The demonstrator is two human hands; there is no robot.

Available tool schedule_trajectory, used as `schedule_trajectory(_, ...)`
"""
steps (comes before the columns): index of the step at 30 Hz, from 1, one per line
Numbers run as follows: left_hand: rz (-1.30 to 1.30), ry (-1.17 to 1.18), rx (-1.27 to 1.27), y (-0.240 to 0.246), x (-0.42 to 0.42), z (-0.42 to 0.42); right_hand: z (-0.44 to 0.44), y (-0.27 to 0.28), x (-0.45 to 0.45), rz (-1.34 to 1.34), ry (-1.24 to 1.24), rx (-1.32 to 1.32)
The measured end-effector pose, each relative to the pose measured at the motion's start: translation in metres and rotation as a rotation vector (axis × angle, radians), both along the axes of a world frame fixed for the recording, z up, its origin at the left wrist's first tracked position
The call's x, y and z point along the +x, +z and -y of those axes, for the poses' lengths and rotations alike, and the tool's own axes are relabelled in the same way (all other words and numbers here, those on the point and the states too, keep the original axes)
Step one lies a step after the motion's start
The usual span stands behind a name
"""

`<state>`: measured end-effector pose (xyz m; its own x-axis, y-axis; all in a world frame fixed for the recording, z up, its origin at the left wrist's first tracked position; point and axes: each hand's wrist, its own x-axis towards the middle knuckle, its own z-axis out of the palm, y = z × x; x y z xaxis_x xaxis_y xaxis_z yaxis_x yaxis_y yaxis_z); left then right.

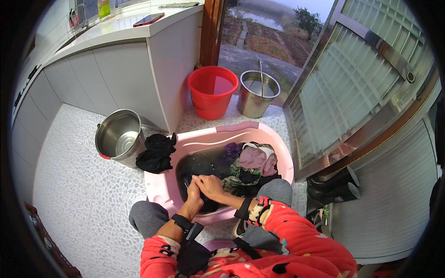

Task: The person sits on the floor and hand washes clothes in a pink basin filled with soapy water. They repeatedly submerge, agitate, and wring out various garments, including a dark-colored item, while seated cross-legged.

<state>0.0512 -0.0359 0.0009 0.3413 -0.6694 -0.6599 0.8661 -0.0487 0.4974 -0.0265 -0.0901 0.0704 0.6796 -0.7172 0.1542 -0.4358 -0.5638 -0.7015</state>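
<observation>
A pink plastic tub (160,187) with dark, cloudy water stands before me. Over its left part my left hand (194,193) and my right hand (209,186) press together, both closed around dark wet cloth (209,205) that hangs into the water and is mostly hidden by them. To the right of my hands lie camouflage-patterned cloth (240,179), a mauve garment with a white edge (252,157) and a purple cloth (232,151). Black garments (156,158) hang over the tub's upper left rim.
An empty steel bucket (120,139) stands left of the tub. Beyond the tub are a red bucket (212,99) and a steel bucket (253,102), each holding water. A glass-paned door (347,87) and black rubber boots (333,189) are at right; a white counter (121,33) is at upper left.
</observation>
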Motion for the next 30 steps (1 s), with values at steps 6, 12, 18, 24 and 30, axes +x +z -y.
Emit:
schedule_trajectory(6,-0.037,0.004,0.100,-0.003,-0.001,-0.001,-0.002,-0.004,-0.001,-0.022,-0.003,-0.049)
schedule_trajectory(12,0.010,-0.033,-0.015,0.005,-0.004,-0.004,-0.004,0.006,-0.004,-0.069,0.050,-0.020)
schedule_trajectory(18,-0.136,-0.045,0.058,0.012,-0.006,-0.005,0.001,-0.008,-0.005,-0.064,-0.066,-0.065)
schedule_trajectory(24,-0.026,-0.001,0.011,0.020,0.004,0.001,0.037,-0.038,0.002,-0.092,0.050,0.417)
schedule_trajectory(30,0.022,0.009,0.122,0.014,0.020,0.006,0.041,-0.029,-0.007,-0.125,0.209,0.548)
